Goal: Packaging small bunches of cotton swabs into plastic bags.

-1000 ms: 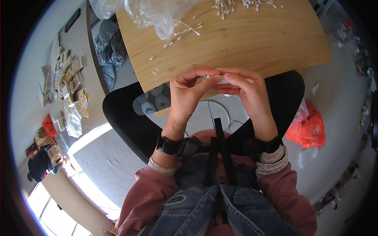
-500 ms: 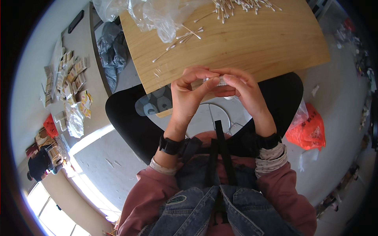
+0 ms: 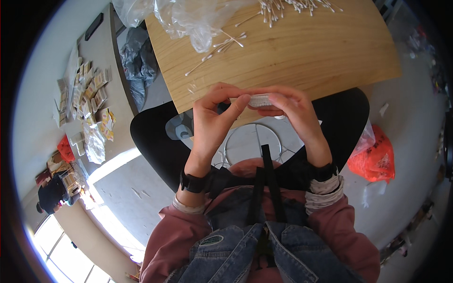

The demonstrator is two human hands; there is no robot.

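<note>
A small pack of cotton swabs (image 3: 259,100), its white tips packed tightly in a row, is held between my two hands over the table's near edge. My left hand (image 3: 217,111) is closed at its left end, thumb toward the index finger. Closed around the right end is my right hand (image 3: 295,106), its thumb on top and fingers curled beneath. Fingers cover both ends, so any wrapping there cannot be made out. Beyond the hands, several loose cotton swabs (image 3: 222,45) lie crossed on the wooden table (image 3: 302,61).
A bigger heap of swabs (image 3: 292,7) and a clear plastic bag (image 3: 188,23) occupy the table's far side. Many small packs (image 3: 89,92) lie on a side table at left. A red bag (image 3: 375,155) rests on the floor at right. Another person (image 3: 52,193) is far left.
My left hand has shifted left, and the hands are farther apart. More of the swab pack shows between them. The right hand keeps its hold.
</note>
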